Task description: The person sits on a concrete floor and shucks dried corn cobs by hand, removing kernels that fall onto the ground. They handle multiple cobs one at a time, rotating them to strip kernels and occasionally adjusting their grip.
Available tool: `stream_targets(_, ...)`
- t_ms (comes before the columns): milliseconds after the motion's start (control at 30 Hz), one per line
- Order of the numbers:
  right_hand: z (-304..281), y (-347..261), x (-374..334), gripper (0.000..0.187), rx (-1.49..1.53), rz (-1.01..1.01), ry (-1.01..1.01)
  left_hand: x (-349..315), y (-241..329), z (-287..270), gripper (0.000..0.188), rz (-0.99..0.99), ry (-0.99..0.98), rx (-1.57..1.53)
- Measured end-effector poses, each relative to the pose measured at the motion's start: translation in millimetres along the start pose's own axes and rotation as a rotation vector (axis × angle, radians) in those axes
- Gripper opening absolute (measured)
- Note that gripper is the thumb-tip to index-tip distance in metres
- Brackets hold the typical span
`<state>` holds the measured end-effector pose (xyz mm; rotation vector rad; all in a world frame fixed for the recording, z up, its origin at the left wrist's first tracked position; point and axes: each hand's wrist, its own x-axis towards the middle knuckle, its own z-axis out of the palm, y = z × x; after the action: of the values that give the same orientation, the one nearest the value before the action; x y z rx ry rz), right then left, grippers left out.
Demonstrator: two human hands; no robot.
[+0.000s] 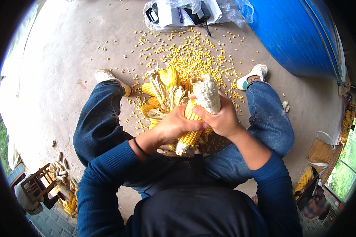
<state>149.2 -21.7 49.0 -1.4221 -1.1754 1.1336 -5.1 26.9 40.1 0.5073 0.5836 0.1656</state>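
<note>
My left hand (177, 125) is closed round a yellow ear of corn (189, 138) that slants up between my knees, its pale tip pointing toward me. Gripped in my right hand (222, 118) is a bare, whitish corncob (207, 94), pressed against the upper part of the ear. The two hands touch, and the fingers hide part of both pieces. Just beyond my left hand lies a heap of yellow ears (172, 78), some with dry husks (159, 89) attached. What holds the heap from below is mostly hidden.
Loose kernels (194, 53) cover the floor past the heap, between my shoes. At the far side lie plastic bags (166, 23) with small items; a large blue container (292, 35) stands far right. A wooden chair (37, 181) and bare cobs (59, 172) are at left, a wicker basket (319, 152) at right.
</note>
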Motion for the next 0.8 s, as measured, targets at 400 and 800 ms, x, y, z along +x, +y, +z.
stream_targets(400,5,6,11,0.014,-0.111,-0.002,0.282,-11,4,0,0.045,-0.166,-0.048,-0.165)
stream_targets(800,23,30,11,0.02,-0.357,-0.079,0.192,1,-17,-8,0.055,0.18,0.486,1.267)
